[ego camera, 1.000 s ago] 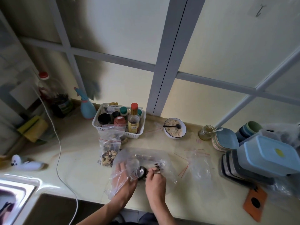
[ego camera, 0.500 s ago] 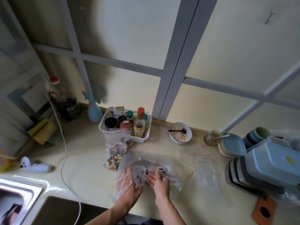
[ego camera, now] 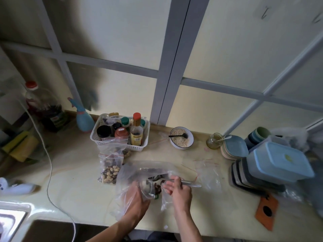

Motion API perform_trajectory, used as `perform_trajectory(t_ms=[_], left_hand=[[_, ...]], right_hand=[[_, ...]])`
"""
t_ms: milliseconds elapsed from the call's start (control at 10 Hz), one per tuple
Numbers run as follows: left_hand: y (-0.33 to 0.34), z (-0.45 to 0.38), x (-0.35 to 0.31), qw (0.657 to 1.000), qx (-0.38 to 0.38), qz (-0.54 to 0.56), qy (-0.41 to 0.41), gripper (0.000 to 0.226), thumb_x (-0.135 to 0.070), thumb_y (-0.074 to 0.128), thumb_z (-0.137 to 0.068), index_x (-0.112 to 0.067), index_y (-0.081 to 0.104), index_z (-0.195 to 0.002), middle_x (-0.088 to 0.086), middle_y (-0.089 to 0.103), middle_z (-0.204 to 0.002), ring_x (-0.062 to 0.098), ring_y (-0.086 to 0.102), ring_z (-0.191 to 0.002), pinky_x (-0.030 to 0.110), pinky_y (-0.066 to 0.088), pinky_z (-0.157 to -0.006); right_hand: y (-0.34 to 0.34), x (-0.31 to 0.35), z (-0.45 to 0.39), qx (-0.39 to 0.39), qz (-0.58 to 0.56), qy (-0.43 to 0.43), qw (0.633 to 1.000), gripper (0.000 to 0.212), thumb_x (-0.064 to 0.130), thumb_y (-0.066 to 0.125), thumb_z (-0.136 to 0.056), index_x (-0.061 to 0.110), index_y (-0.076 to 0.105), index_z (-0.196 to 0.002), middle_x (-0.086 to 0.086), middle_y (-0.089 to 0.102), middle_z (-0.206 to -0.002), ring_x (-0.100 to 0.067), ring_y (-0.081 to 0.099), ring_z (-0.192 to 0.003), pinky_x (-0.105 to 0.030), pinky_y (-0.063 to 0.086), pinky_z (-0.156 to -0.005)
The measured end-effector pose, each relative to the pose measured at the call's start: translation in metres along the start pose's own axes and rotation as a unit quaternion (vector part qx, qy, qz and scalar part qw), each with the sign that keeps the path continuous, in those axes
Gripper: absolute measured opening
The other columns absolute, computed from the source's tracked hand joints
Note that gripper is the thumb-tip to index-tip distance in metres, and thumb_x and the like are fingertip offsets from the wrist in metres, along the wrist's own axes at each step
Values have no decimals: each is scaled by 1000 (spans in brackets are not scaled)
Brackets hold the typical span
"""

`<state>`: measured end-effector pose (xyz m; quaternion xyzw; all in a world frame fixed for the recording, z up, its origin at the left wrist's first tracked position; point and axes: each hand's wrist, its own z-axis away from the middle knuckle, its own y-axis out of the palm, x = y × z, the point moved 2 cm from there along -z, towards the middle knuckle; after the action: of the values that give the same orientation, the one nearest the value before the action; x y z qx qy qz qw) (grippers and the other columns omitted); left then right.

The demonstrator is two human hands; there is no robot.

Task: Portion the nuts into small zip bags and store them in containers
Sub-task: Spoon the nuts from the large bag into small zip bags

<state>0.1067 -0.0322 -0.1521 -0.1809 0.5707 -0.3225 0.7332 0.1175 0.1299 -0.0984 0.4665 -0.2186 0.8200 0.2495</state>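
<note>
A big clear plastic bag [ego camera: 150, 167] with a few nuts lies on the counter in front of me. My left hand [ego camera: 136, 198] grips the bag's crumpled mouth. My right hand [ego camera: 177, 188] holds a metal spoon [ego camera: 189, 182] whose bowl end reaches into the bag among dark and pale nuts [ego camera: 158, 186]. A small red-strip zip bag with mixed nuts [ego camera: 110, 171] stands to the left, and a second filled one [ego camera: 113, 147] leans behind it. Flat unfilled zip bags [ego camera: 207, 172] lie to the right. Blue-lidded containers [ego camera: 279, 163] are stacked at far right.
A white basket of bottles and jars [ego camera: 120, 135] stands at the back, with a bowl of oats and a black spoon [ego camera: 181, 137] and a small glass jar [ego camera: 214, 140] beside it. Plates [ego camera: 234, 147], an orange board [ego camera: 266, 210], a white cable [ego camera: 50, 172] and the sink [ego camera: 12, 219] surround the spot.
The view has shifted slightly. My right hand has drawn the spoon's handle out to the right, while my left hand keeps its hold on the bag's mouth.
</note>
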Motion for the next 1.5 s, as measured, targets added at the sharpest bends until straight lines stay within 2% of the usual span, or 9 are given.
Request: perform_trajectory(t_ms=[100, 300, 700, 1000, 1100, 1200, 1300, 1400, 1500], left_hand=[[-2, 4, -11, 998, -12, 53, 22, 54, -24, 66, -78, -32, 33, -120, -5, 52, -103, 16, 52, -91, 17, 42, -80], [-1, 1, -27, 998, -35, 49, 30, 57, -10, 75, -71, -11, 41, -116, -5, 40, -94, 9, 38, -83, 18, 31, -69], [-5, 3, -24, 985, -38, 150, 71, 54, -19, 81, -80, -16, 43, -119, -9, 49, -101, -8, 47, -94, 7, 38, -77], [2, -4, 4, 977, -10, 212, 24, 49, -45, 73, -86, -46, 45, -126, -26, 55, -116, 8, 59, -109, 46, 57, -86], [9, -7, 21, 986, -31, 166, 2, 65, -30, 71, -88, -24, 38, -144, 0, 53, -139, 17, 55, -118, 36, 45, -103], [4, -10, 42, 994, -92, -63, 10, 64, -50, 24, -103, -25, 2, -158, -2, 6, -165, 4, 23, -140, 8, 3, -113], [12, -1, 39, 753, -134, -629, 135, 55, -38, 27, -104, -24, 22, -157, 12, 49, -139, 33, 26, -144, 73, -8, -112], [10, 20, 47, 828, 23, -543, 137, 63, -16, 49, -102, 4, 17, -153, 34, 25, -151, 48, 25, -138, 80, 17, -86], [8, 22, 43, 875, -37, -468, 115, 54, -11, 32, -106, 4, 16, -154, 34, 27, -153, 50, 31, -138, 80, 29, -95]], right_hand=[[-12, 10, 4, 0, 11, -16, 1000, 31, 23, 48, -106, 9, 75, -96, -6, 78, -78, -26, 77, -72, -35, 58, -68], [-29, 28, 20, 17, 72, -45, 996, 30, 23, 50, -105, 17, 75, -90, -3, 77, -72, -19, 76, -68, -22, 53, -56], [-20, 33, 46, 296, 243, -160, 910, 24, 16, 64, -95, 31, 80, -105, 1, 78, -88, -12, 75, -85, -33, 59, -83], [-19, 41, 47, 255, 162, -215, 929, 23, 7, 66, -94, 22, 81, -100, 2, 78, -92, -17, 76, -83, -31, 59, -80], [-22, 43, 48, 199, 92, -219, 951, 22, 4, 61, -98, 17, 79, -102, -3, 78, -91, -23, 75, -77, -27, 57, -70], [-25, 44, 46, 79, 70, -207, 973, 21, 6, 57, -101, 15, 75, -96, -4, 76, -79, -19, 74, -69, -18, 54, -64], [-25, 31, 43, 7, 173, -201, 964, 24, 12, 55, -100, 23, 70, -84, 6, 74, -70, -5, 72, -64, -16, 51, -58], [-18, 10, 42, 14, 272, -208, 939, 20, 22, 56, -100, 28, 65, -84, 11, 71, -64, 1, 69, -64, -24, 53, -64], [-1, -5, 37, 54, 275, -204, 938, 16, 18, 57, -100, 22, 68, -89, 10, 72, -70, 3, 69, -65, -20, 53, -64]])
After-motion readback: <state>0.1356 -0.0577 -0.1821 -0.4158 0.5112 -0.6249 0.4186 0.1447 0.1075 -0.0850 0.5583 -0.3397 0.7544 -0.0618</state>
